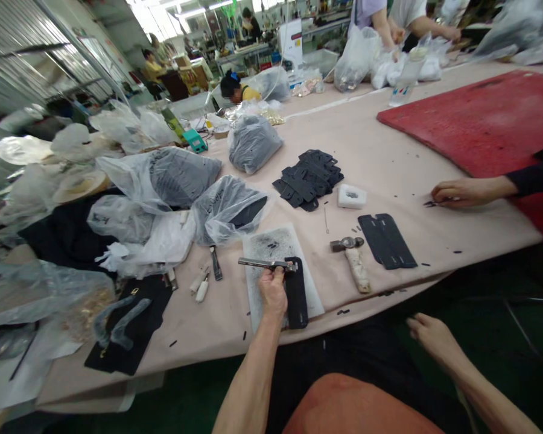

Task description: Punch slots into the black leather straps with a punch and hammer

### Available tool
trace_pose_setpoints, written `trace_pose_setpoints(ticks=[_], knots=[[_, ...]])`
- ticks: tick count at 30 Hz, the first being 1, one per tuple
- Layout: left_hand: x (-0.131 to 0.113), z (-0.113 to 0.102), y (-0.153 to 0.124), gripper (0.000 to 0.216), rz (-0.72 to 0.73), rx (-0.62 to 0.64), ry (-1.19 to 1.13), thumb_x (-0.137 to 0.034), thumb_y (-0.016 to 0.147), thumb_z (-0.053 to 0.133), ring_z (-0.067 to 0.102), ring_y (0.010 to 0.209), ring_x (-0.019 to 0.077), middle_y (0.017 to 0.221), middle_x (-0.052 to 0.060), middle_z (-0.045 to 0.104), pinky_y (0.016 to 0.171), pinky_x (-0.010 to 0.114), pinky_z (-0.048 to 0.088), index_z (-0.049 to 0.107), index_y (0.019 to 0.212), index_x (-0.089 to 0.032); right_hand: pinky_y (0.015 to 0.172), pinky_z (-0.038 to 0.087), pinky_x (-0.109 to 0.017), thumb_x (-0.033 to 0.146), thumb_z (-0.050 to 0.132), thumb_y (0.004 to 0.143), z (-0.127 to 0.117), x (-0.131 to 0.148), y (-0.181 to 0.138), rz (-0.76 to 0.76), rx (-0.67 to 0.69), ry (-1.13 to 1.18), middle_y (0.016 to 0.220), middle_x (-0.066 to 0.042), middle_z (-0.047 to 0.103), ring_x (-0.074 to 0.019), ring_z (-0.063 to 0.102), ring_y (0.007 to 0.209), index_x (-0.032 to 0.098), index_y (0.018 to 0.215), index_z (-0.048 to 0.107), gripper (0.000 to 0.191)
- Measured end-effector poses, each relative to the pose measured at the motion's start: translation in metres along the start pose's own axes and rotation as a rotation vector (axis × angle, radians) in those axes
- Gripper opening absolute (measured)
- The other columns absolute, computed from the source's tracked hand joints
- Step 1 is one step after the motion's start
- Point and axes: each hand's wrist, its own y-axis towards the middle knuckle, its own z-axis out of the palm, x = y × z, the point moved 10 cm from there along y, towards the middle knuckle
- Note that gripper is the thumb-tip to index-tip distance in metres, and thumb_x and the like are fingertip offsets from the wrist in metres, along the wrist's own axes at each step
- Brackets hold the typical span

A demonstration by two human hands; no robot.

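My left hand [273,291] is closed on a long metal punch tool [262,263] that lies across the top end of a black leather strip [296,293]. The strip rests on a white cutting pad [276,244] near the table's front edge. My right hand [429,335] hangs below the table edge over my lap, fingers loosely spread, holding nothing. A hammer [353,260] with a wrapped handle lies on the table to the right of the pad. Beside it lie two cut black pieces [388,240].
A pile of black cut pieces [308,179] and a small white block [352,196] sit mid-table. Plastic bags [228,207] of dark material crowd the left. Another person's hand [461,192] rests at the right near a red mat [484,120]. More people work at the far end.
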Motion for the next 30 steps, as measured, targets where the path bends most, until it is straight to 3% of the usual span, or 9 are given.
trace_pose_setpoints(ticks=[3, 6, 9, 12, 14, 18, 22, 30], knots=[[0.0, 0.002, 0.001, 0.033, 0.006, -0.008, -0.002, -0.04, 0.065, 0.082, 0.071, 0.077, 0.019, 0.081, 0.005, 0.077, 0.079, 0.031, 0.053, 0.071, 0.084, -0.016, 0.057, 0.046, -0.033, 0.031, 0.053, 0.064, -0.003, -0.048, -0.003, 0.185, -0.098, 0.105, 0.064, -0.009, 0.067, -0.0229, 0.063, 0.06, 0.018, 0.077, 0.072, 0.026], [0.0, 0.001, 0.003, 0.033, 0.01, -0.021, 0.009, -0.039, 0.064, 0.082, 0.071, 0.076, 0.0187, 0.08, 0.005, 0.077, 0.078, 0.031, 0.053, 0.07, 0.085, -0.016, 0.065, 0.049, -0.035, 0.029, 0.054, 0.061, -0.003, -0.055, -0.006, 0.206, -0.132, 0.063, 0.076, -0.012, 0.073, -0.0273, 0.068, 0.075, 0.02, 0.073, 0.073, 0.024], [0.002, -0.001, 0.004, 0.034, 0.013, -0.029, 0.025, -0.039, 0.064, 0.082, 0.071, 0.076, 0.0188, 0.079, 0.005, 0.076, 0.078, 0.032, 0.053, 0.07, 0.085, -0.016, 0.066, 0.047, -0.036, 0.04, 0.055, 0.07, 0.005, -0.01, -0.01, 0.083, -0.055, -0.063, 0.076, -0.011, 0.073, -0.029, 0.067, 0.076, 0.023, 0.065, 0.072, 0.025], [0.004, 0.001, 0.009, 0.034, 0.032, -0.039, 0.016, -0.039, 0.064, 0.082, 0.071, 0.077, 0.0182, 0.08, 0.005, 0.076, 0.08, 0.032, 0.052, 0.07, 0.086, -0.016, 0.07, 0.046, -0.034, 0.053, 0.048, 0.082, 0.021, 0.08, -0.024, -0.174, -0.007, -0.002, 0.076, -0.007, 0.073, -0.0251, 0.066, 0.075, 0.023, 0.072, 0.072, 0.039], [0.006, 0.004, 0.015, 0.034, 0.05, -0.053, 0.008, -0.039, 0.063, 0.081, 0.07, 0.077, 0.0175, 0.08, 0.004, 0.075, 0.08, 0.031, 0.052, 0.069, 0.086, -0.016, 0.074, 0.047, -0.031, 0.05, 0.051, 0.083, 0.046, 0.144, -0.036, -0.342, 0.11, 0.121, 0.083, -0.005, 0.073, -0.0225, 0.066, 0.079, 0.022, 0.09, 0.072, 0.036], [0.009, 0.014, 0.035, 0.035, 0.094, -0.067, 0.083, -0.042, 0.067, 0.077, 0.068, 0.075, 0.0156, 0.081, 0.003, 0.073, 0.078, 0.03, 0.051, 0.067, 0.089, -0.016, 0.073, 0.045, -0.03, 0.043, 0.059, 0.079, 0.106, 0.234, -0.049, -0.522, 0.281, 0.021, 0.086, -0.007, 0.073, -0.0222, 0.065, 0.081, 0.017, 0.092, 0.07, 0.03], [0.004, 0.018, 0.052, 0.028, 0.164, -0.096, 0.215, -0.042, 0.074, 0.071, 0.065, 0.074, 0.0142, 0.079, 0.002, 0.071, 0.077, 0.028, 0.049, 0.066, 0.084, -0.016, 0.069, 0.041, -0.03, 0.033, 0.066, 0.076, 0.135, 0.27, -0.034, -0.541, 0.223, -0.203, 0.086, -0.01, 0.072, -0.023, 0.065, 0.081, 0.016, 0.093, 0.067, 0.025], [0.005, 0.019, 0.056, 0.024, 0.211, -0.15, 0.29, -0.039, 0.076, 0.068, 0.066, 0.075, 0.0159, 0.077, 0.002, 0.071, 0.074, 0.027, 0.049, 0.066, 0.083, -0.016, 0.076, 0.041, -0.028, 0.022, 0.055, 0.082, 0.136, 0.285, -0.012, -0.544, 0.171, -0.236, 0.091, -0.008, 0.071, -0.0209, 0.065, 0.089, 0.018, 0.097, 0.066, 0.019]])
